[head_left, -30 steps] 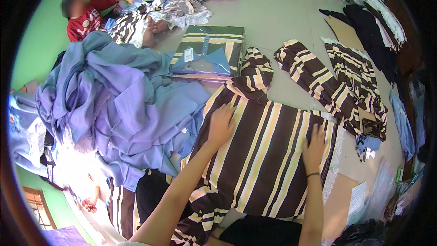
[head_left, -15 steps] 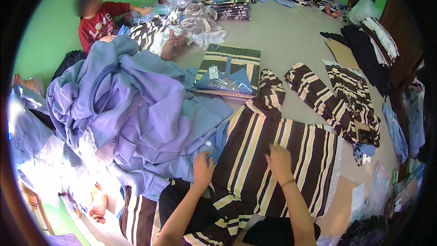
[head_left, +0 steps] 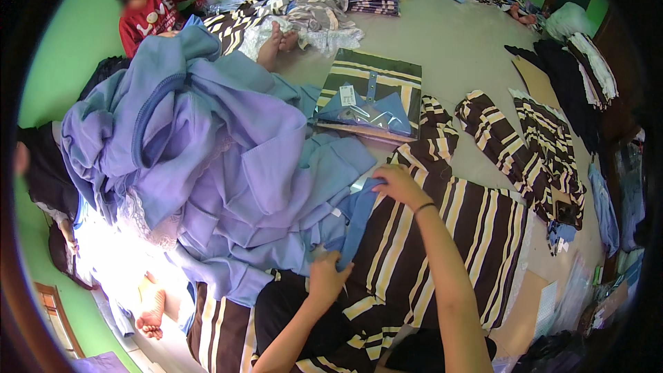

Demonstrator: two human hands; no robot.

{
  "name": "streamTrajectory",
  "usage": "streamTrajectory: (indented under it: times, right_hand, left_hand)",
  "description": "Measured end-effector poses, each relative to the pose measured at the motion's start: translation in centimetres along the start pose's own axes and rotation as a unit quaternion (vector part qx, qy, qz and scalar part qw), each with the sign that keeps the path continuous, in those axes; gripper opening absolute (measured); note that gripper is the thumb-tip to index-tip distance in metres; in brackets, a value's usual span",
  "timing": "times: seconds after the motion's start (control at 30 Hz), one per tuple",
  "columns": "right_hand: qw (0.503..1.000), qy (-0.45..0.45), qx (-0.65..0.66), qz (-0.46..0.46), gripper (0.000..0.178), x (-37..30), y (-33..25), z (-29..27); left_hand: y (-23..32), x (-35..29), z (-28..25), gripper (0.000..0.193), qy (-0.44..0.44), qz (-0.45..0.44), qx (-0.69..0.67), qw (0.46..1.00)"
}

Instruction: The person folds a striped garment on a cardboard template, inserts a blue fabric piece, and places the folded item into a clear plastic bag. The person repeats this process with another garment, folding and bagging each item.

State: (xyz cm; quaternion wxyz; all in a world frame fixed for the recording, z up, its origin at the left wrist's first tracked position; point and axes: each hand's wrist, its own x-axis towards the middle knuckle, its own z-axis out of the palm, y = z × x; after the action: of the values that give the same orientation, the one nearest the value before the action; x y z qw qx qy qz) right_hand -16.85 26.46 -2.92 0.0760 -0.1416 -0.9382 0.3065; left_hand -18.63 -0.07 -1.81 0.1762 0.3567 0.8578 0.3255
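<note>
Striped brown garment [head_left: 480,252] spread flat on floor [head_left: 428,36] — we place everything by it. Blue cloth strip [head_left: 360,217] stretched along garment's left edge, between our hands. Left hand [head_left: 329,279]: grip pinching strip's near end. Right hand [head_left: 398,186]: grip closed on strip's far end, above garment's upper left part. Left of garment, we see blue-purple cloth heap [head_left: 228,145]; just past its far edge — wrapped folded shirt [head_left: 387,83], blue collar showing.
</note>
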Motion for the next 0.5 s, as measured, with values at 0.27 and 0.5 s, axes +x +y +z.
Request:
streamTrajectory:
  times: [0.27,0.5]
  right_hand:
    - [0.954,0.281,0.085,0.069,0.020,-8.8,0.4,-4.7]
    - [0.963,0.259,-0.049,-0.064,0.029,-1.5,-0.4,-1.4]
  left_hand:
    - [8.4,-3.1,-1.0,0.023,0.011,0.106,-0.201,0.974]
    - [0.4,-0.1,0.6,0.026,0.092,-0.055,-0.137,0.985]
